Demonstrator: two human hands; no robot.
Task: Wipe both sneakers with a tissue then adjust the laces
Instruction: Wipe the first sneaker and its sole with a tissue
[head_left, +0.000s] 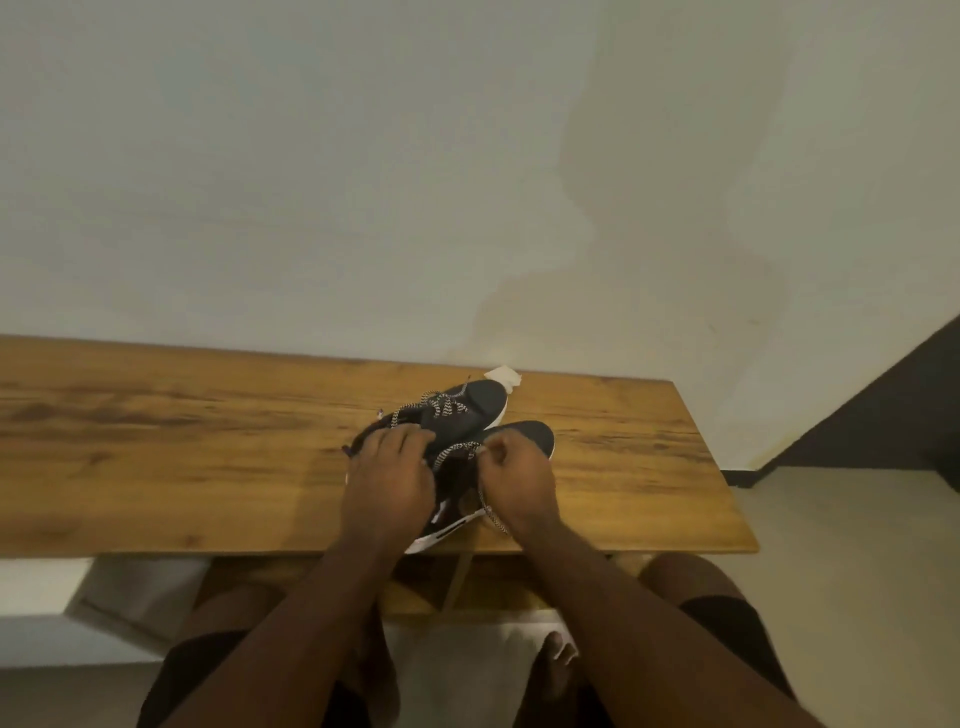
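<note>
Low in the frame's centre, the left hand (387, 480) lies with fingers spread over the near sneaker (519, 439), hiding its heel; the right hand (519, 480) pinches its black-and-white lace (457, 451). Both dark, white-soled sneakers sit side by side on the wooden surface (156, 441), the far sneaker (467, 408) just above (a crumpled tissue (503, 376) peeks out behind its toe)

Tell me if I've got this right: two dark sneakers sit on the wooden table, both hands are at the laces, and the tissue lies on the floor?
Not quite. The head view shows the tissue on the table, behind the sneakers, not on the floor. The rest holds: both hands, left and right, are at the laces.
</note>
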